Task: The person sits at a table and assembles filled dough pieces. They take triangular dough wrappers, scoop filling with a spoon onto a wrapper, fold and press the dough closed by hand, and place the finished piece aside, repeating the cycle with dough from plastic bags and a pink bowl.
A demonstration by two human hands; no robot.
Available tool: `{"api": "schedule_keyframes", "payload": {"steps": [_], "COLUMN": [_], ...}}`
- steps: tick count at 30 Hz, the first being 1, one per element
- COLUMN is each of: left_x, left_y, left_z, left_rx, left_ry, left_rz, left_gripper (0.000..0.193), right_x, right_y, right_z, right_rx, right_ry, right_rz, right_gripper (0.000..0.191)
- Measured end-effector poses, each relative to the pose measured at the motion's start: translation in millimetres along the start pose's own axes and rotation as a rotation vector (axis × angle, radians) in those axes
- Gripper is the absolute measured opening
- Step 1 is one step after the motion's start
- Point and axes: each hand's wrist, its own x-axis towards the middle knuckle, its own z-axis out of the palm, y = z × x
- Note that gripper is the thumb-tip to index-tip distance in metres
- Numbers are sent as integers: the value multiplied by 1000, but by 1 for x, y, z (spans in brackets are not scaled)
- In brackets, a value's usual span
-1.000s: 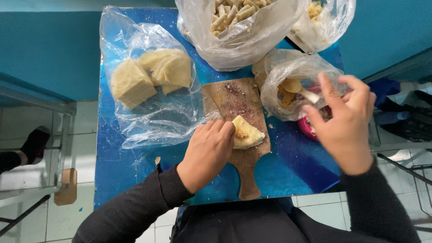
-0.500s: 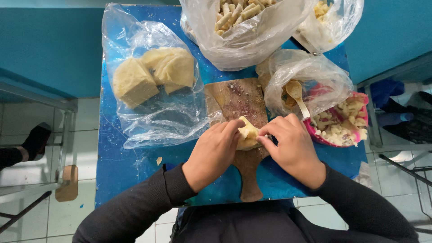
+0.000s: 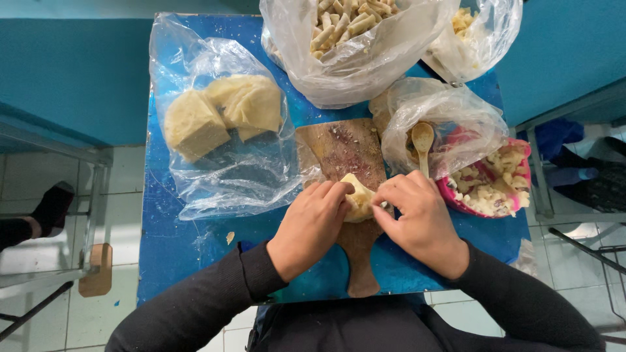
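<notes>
Blue bench (image 3: 189, 254) on a pale tiled floor (image 3: 52, 313) with teal walls, wooden board (image 3: 345, 146) at its middle, pale dough piece (image 3: 357, 195) on the board's near half, left hand (image 3: 310, 225) and right hand (image 3: 417, 218) each with grip pinched shut on the dough, bagged dough blocks (image 3: 218, 114) left of the board, pink filling bowl (image 3: 489, 186) to its right

A blue table (image 3: 195, 254) stands against a teal wall (image 3: 72, 72) on a pale tiled floor (image 3: 39, 313).
</notes>
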Motion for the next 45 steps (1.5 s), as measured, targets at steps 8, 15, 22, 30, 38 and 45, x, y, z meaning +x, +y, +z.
{"api": "schedule_keyframes", "payload": {"steps": [8, 15, 22, 30, 38, 45], "left_x": [-1, 0, -1, 1, 4, 4], "left_y": [3, 0, -5, -3, -2, -3], "left_z": [-3, -2, -2, -10, -15, -9], "left_rx": [-74, 7, 25, 17, -7, 53], "left_ry": [34, -9, -52, -126, -181, -135], "left_rz": [34, 59, 41, 65, 62, 93], "left_gripper": [33, 18, 10, 23, 13, 12], "right_x": [1, 2, -2, -2, 6, 13], "right_y": [6, 16, 18, 14, 15, 18], "right_z": [3, 14, 18, 11, 14, 11], "right_rx": [267, 247, 193, 90, 64, 96], "right_ry": [-115, -95, -119, -151, -160, -207], "right_rz": [145, 18, 100, -61, -33, -31], "right_gripper": [14, 20, 18, 24, 10, 10]}}
